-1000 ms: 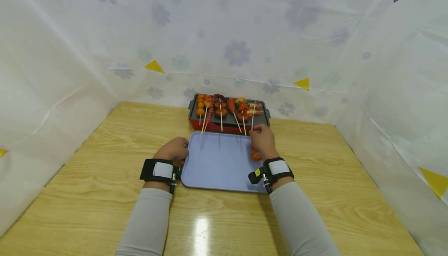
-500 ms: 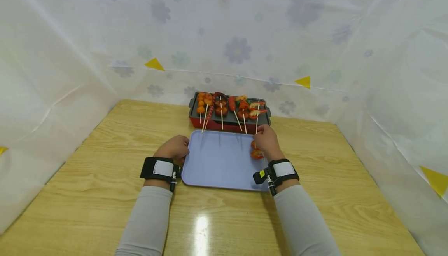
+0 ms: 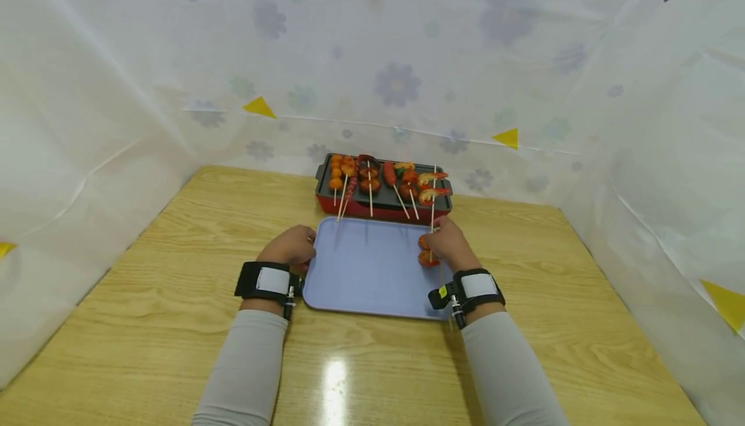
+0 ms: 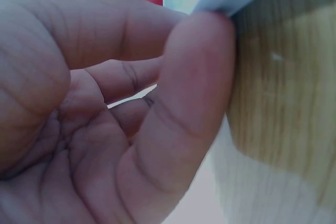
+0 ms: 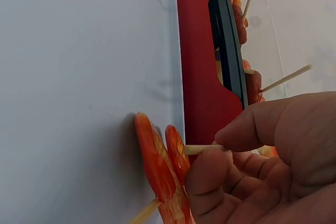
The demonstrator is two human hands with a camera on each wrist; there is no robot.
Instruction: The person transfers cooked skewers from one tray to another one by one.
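Observation:
My left hand (image 3: 289,245) grips the left edge of the pale blue tray (image 3: 367,271); in the left wrist view its thumb (image 4: 197,72) presses at the rim. With thumb and forefinger my right hand (image 3: 453,242) pinches the stick of a shrimp skewer (image 3: 434,196), whose shrimp overlap the right end of the grill (image 3: 384,209) in the head view. A second shrimp skewer (image 3: 428,258) lies on the tray's right side, partly hidden by the right hand. In the right wrist view, the held stick's end (image 5: 197,149) sticks out beside the tray's shrimp (image 5: 157,156).
Other skewers rest on the red and black grill: orange balls (image 3: 335,183), a sausage (image 3: 389,173) and brown round slices (image 3: 369,185). Several of their sticks project over the grill's front side. The wooden table (image 3: 174,322) ends at a flowered curtain (image 3: 326,103) behind the grill.
My right hand has shifted right and slightly toward me, carrying the shrimp skewer with it. More of the tray's shrimp skewer shows. The left hand stays at the tray's edge.

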